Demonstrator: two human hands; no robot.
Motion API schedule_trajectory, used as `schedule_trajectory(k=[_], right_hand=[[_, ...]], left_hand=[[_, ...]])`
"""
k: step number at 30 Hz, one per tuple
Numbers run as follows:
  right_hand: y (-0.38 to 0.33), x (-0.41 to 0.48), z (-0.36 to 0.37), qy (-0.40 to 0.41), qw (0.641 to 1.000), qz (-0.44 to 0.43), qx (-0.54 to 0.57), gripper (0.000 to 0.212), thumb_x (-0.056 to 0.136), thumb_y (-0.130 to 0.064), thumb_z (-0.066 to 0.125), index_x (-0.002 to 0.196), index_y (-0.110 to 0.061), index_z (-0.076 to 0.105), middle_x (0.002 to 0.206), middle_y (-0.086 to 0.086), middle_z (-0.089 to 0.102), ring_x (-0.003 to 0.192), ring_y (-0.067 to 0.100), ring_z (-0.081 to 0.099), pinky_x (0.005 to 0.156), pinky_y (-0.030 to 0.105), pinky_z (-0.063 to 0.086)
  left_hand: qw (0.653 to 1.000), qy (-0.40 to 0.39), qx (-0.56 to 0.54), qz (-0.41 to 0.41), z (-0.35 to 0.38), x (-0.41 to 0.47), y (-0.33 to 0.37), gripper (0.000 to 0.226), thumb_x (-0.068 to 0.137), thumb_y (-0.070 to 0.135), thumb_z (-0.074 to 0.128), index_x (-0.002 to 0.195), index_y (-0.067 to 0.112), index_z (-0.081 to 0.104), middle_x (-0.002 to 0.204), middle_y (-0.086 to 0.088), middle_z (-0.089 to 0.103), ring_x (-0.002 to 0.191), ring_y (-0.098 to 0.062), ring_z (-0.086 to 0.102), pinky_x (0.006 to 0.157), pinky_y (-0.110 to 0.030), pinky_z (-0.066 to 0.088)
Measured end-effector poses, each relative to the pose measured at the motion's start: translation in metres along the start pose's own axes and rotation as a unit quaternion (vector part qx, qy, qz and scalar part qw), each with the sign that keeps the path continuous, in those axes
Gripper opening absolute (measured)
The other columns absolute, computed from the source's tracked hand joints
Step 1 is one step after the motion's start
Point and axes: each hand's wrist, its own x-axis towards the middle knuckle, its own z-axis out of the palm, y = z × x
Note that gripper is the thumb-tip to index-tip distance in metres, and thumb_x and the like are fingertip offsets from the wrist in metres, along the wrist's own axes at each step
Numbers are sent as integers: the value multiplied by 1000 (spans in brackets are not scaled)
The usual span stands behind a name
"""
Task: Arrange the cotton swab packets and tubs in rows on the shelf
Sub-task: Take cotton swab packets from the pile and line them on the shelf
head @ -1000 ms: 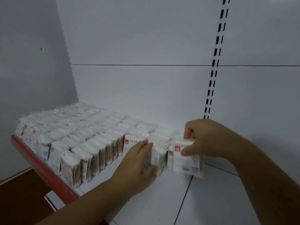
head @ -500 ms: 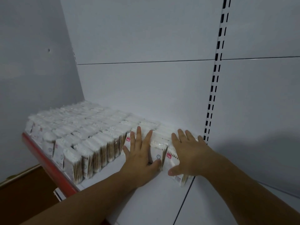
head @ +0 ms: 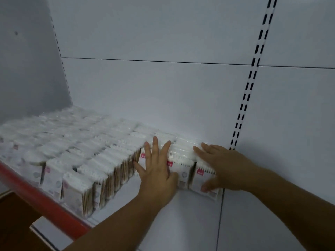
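On the white metal shelf, clear-wrapped packets of cotton swabs stand upright in tight rows, from the left wall almost to the black-slotted upright. My left hand lies flat against the near end of one row, fingers straight and spread wide. My right hand rests across the tops of the rightmost row, fingers straight, thumb pressing the front of the endmost pink-labelled packet. A red rail edges the shelf front.

No legible text. Small pink-red tags on white plastic cotton swab packets between left hand and right hand: print too blurred.
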Motion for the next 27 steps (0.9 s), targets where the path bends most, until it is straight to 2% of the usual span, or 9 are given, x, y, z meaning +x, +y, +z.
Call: schedule_trajectory(k=[3, 6, 8, 12, 15, 18, 21, 24, 27], right_hand=[[2, -1, 2, -10, 1000, -1, -13, 116, 71, -78, 52, 147, -31, -22, 159, -3, -16, 147, 15, -4, 117, 34, 10], [2, -1, 3, -14, 1000, 3, -8, 115, 71, -80, 47, 148, -28, -21, 159, -1, -16, 147, 15, -6, 116, 29, 4], [0, -2, 4, -10, 1000, 17, -13, 117, 69, -82, 46, 148, -27, -20, 159, -1, -15, 147, 16, -6, 117, 31, 3], [-6, -12, 2, 36, 998, 41, -16, 117, 63, -90, 27, 146, -27, -25, 160, 1, -12, 147, 17, -9, 119, 39, -2], [-7, -36, -3, 67, 996, 51, 31, 101, 73, -84, 14, 150, -25, -15, 161, 2, -4, 147, 15, -6, 118, 39, -2], [6, -76, -9, 77, 992, 90, 49, 97, 74, -80, 11, 152, -25, -3, 161, 0, -1, 147, 13, -4, 118, 35, -1], [31, -137, -11, 49, 987, 145, 48, 93, 75, -78, 11, 153, -28, 6, 161, -3, 1, 147, 11, -3, 119, 33, 3], [62, -212, -5, 40, 980, 183, 63, 93, 73, -81, 11, 152, -31, 14, 161, -7, 6, 146, 8, 0, 116, 29, 4], [93, -289, 3, 29, 973, 223, 42, 93, 72, -81, 8, 151, -33, 13, 161, -7, 4, 146, 8, -2, 115, 27, 3]], left_hand=[[1000, 1, -11, 8, 0, 2, -2, 91, 70, 4, 54, 146, 40, 17, 154, 11, -30, 130, -4, -45, 107, -56, -22], [995, 44, -94, 7, -5, 1, -2, 74, 59, -9, 54, 120, 30, 42, 160, -2, 0, 143, -7, -21, 110, -51, -20], [993, 69, -100, 2, -6, 2, -2, 70, 57, -13, 55, 113, 28, 42, 157, -7, 10, 145, -12, -10, 113, -50, -13], [995, 88, -36, 12, -6, 3, -4, 78, 64, -10, 57, 135, 18, 37, 159, -8, 6, 147, -19, -12, 114, -41, -17], [996, 85, -27, 28, -10, -1, -2, 85, 68, -9, 56, 145, 10, 27, 160, -12, 4, 148, -25, -11, 114, -37, -19], [997, 55, 23, 44, -15, 1, 3, 77, 79, -1, 57, 148, 4, 24, 160, -16, 5, 148, -31, -5, 117, -45, -7], [995, -8, 86, 56, -17, -1, 10, 69, 93, 16, 46, 152, 6, 12, 161, -13, -3, 148, -29, -9, 118, -50, -4], [988, -8, 130, 78, -25, -9, 21, 74, 83, 27, 30, 150, 0, 19, 159, -19, 9, 148, -34, 1, 116, -56, 2], [977, 9, 176, 120, -30, -12, 56, 72, 81, 27, 32, 145, -4, 31, 155, -25, 19, 145, -40, 11, 112, -61, 6]])
